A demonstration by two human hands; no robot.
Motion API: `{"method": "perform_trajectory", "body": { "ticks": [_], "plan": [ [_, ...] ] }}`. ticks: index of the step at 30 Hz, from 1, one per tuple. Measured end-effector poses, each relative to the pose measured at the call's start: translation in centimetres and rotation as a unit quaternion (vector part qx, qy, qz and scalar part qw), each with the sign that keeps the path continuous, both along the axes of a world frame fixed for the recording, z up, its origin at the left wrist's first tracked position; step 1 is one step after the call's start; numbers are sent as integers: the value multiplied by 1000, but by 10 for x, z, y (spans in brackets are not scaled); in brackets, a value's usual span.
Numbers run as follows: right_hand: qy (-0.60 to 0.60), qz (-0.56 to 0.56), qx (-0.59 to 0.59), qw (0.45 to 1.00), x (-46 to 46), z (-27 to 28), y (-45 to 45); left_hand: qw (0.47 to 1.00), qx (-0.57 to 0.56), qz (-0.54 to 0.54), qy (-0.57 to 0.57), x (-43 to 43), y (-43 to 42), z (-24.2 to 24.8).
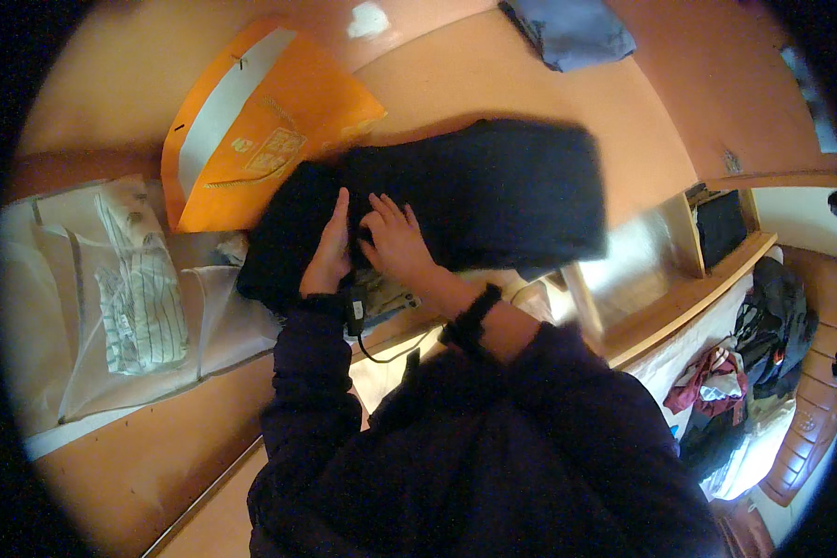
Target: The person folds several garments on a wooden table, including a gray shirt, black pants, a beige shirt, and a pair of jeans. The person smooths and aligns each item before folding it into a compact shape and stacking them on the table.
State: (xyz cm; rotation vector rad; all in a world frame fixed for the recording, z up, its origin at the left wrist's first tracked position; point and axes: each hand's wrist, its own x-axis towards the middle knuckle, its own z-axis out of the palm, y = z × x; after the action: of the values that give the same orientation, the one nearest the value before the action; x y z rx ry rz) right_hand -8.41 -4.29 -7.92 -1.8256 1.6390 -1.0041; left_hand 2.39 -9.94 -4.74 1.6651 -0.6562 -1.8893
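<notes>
A large black cloth item (488, 188), which looks like a folded garment, lies in front of me with a fold or gap across its left part. My left hand (329, 251) rests edge-on against that left part, its fingers straight and together. My right hand (396, 234) lies on the cloth just to the right of it, fingers slightly bent and apart, with a black band on the wrist. Whether either hand pinches the cloth cannot be told. Below my hands, a black cable with a small box (356, 310) hangs near my left wrist.
An orange paper bag (251, 139) with rope handles stands behind at the left. Clear plastic storage bags (139, 279) hold striped cloth. Blue-grey cloth (575, 35) lies at the top. A wooden shelf edge (690, 300) and piled clothes (711, 383) are at the right.
</notes>
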Motion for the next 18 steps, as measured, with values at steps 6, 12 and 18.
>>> {"method": "perform_trajectory", "body": {
  "ticks": [6,12,18],
  "plan": [
    [-27,149,17,988,-32,3,16,985,-47,-130,-105,-6,-3,-2],
    [-267,184,192,926,-110,27,77,996,-35,-75,-45,-41,-5,40],
    [-381,134,172,899,-94,5,103,987,-82,-59,123,-124,-11,128]
  ]
}}
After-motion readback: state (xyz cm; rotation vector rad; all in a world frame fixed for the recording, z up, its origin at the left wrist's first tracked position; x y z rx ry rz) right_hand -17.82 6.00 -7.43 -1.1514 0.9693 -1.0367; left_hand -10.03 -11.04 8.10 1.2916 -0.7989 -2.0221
